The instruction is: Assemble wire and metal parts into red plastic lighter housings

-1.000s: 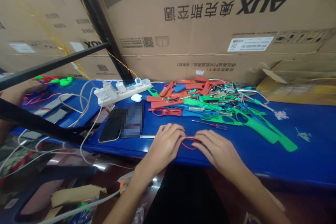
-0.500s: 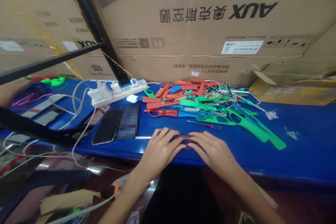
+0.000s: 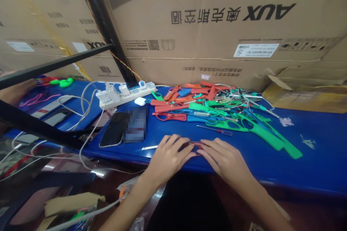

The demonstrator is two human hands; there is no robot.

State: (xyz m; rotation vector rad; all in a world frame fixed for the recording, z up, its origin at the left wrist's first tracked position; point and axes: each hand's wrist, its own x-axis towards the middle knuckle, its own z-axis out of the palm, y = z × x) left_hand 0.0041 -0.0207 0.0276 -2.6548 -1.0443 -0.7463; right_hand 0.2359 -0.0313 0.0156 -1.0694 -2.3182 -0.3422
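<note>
Close to the table's front edge, my left hand [image 3: 168, 160] and my right hand [image 3: 227, 158] face each other with fingers curled round a red long-nosed lighter [image 3: 197, 144]. Most of its body is hidden under the fingers. A thin silvery tube [image 3: 150, 148] sticks out to the left of my left hand, lying in line with it. Just beyond my hands is a screwdriver [image 3: 224, 132] with a clear, reddish-purple handle. Behind it spreads a heap of lighter casings, among them a red casing [image 3: 170, 116] and a green casing [image 3: 264, 135].
A phone [image 3: 111, 130] lies left of my hands, below a white power strip [image 3: 127, 97] with plugs and cables. A black metal frame [image 3: 35, 130] crosses the left side. Another person's arm [image 3: 12, 94] shows behind it. Large cardboard boxes [image 3: 206, 47] stand behind the blue table [image 3: 273, 166].
The whole view has shifted slightly, so things appear a little further right. Both hands keep their hold on the red lighter, and the tube's visible end now tilts slightly.
</note>
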